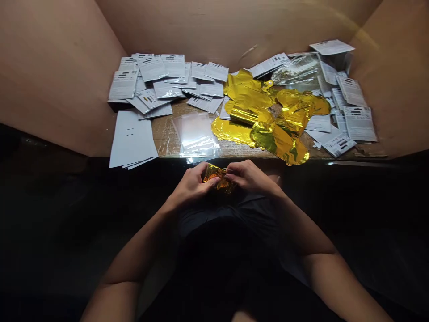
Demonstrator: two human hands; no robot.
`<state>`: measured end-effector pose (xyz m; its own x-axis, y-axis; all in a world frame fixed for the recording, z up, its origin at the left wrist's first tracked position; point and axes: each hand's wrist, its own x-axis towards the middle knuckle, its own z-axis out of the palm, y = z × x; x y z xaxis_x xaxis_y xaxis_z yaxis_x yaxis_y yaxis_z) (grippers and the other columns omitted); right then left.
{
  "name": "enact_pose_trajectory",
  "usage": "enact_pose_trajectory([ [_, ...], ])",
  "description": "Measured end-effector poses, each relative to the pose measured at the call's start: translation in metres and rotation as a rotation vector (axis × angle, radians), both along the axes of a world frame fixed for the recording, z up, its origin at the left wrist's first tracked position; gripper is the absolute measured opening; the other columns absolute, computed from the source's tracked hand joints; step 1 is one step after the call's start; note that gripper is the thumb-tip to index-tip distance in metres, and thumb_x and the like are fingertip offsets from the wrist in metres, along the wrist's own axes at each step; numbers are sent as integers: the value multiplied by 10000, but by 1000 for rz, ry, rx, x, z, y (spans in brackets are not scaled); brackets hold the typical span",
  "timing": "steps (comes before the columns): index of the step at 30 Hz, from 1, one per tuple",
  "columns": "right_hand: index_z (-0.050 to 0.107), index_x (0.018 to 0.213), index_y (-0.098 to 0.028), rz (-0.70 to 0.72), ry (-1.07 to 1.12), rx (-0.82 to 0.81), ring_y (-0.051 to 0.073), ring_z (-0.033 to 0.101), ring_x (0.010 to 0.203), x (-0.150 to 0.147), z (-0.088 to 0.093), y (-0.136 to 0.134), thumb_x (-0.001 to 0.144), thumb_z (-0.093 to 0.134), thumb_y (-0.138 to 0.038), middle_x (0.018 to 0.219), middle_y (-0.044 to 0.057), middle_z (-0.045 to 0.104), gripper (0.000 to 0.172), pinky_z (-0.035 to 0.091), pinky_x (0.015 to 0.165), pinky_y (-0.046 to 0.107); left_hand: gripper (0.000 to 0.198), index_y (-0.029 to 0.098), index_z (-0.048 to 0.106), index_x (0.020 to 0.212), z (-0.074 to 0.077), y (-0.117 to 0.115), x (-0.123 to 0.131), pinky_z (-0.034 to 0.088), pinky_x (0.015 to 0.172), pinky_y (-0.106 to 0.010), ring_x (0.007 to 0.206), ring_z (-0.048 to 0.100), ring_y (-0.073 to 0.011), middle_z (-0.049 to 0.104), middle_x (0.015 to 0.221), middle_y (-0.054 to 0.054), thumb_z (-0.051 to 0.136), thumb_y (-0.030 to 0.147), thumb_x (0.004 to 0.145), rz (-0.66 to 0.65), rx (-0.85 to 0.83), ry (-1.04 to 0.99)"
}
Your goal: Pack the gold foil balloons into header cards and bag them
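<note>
Now gold foil balloon (217,179) clenched between left grip (191,184) and right grip (247,176).

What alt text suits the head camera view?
A person's left hand and right hand pinch a folded gold foil piece in front of a tabletop strewn with white printed cards, clear plastic sleeves and more gold foil.

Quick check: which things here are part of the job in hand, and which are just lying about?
In use: folded gold foil balloon, pinched by left hand and right hand; loose gold foil balloons; clear plastic sleeves.

Lying about: printed white cards; stack of white sheets; wooden tabletop; cardboard walls.
</note>
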<state>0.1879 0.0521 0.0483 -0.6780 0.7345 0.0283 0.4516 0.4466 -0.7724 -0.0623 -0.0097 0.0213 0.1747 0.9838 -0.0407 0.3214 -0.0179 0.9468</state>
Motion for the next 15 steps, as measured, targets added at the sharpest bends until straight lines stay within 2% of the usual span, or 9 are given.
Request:
enact_pose_trajectory([
  [2,718,942,-182,15,17,-34,135,541,674,-4,-3,-2,984,685,-371,766,2,684,197,371,635,257,264,175,731,954,-5,-9,8,493,659,-263,745,658,-178,725,830,-23,751,436,925,31,49,87],
  [4,712,1008,-196,47,55,-66,144,573,681,-8,-5,-3,990,688,-434,803,9,710,240,402,632,252,222,172,716,895,-7,-14,16,469,657,-254,723,627,-151,703,799,-6,720,389,943,-10,102,94],
  [6,676,889,-198,44,100,-63,135,527,616,-13,-10,-5,1024,630,-473,706,-2,653,309,386,586,253,239,175,732,935,-4,-6,13,473,672,-258,743,636,-152,712,820,-5,732,415,943,-99,109,75],
  [8,624,773,-201,-38,159,-35,125,459,557,-15,-17,-9,1052,573,-483,614,-11,574,401,353,541,260,308,181,744,996,3,16,-18,499,711,-279,812,667,-178,732,874,-26,742,486,950,-51,105,87],
  [9,625,764,-200,-99,192,-26,125,450,548,-15,-22,-10,1053,573,-486,605,-9,565,410,350,531,264,333,182,742,1027,8,29,-44,514,747,-297,868,679,-196,738,912,-44,737,508,960,87,125,123],
  [11,667,810,-193,-192,245,-42,136,475,556,-13,-32,-13,1043,600,-497,631,4,596,389,369,524,269,314,167,697,1006,16,57,-113,514,824,-336,973,667,-224,713,947,-86,729,478,985,563,229,308],
  [12,685,833,-190,-211,260,-60,143,496,568,-11,-36,-14,1037,612,-505,653,14,618,382,383,526,271,300,153,673,1003,19,68,-149,504,888,-356,1066,648,-241,701,996,-113,770,435,966,751,243,420],
  [14,699,846,-187,-200,273,-95,152,524,586,-9,-44,-16,1029,630,-519,689,29,648,385,404,527,274,335,112,628,972,19,83,-211,448,1028,-395,1219,575,-265,669,1107,-167,861,335,887,989,150,623],
  [15,698,840,-187,-189,279,-109,152,527,586,-9,-47,-17,1026,635,-527,695,31,649,393,408,524,273,336,95,614,951,17,87,-232,418,1075,-410,1238,549,-261,659,1145,-190,869,299,873,991,74,682],
])
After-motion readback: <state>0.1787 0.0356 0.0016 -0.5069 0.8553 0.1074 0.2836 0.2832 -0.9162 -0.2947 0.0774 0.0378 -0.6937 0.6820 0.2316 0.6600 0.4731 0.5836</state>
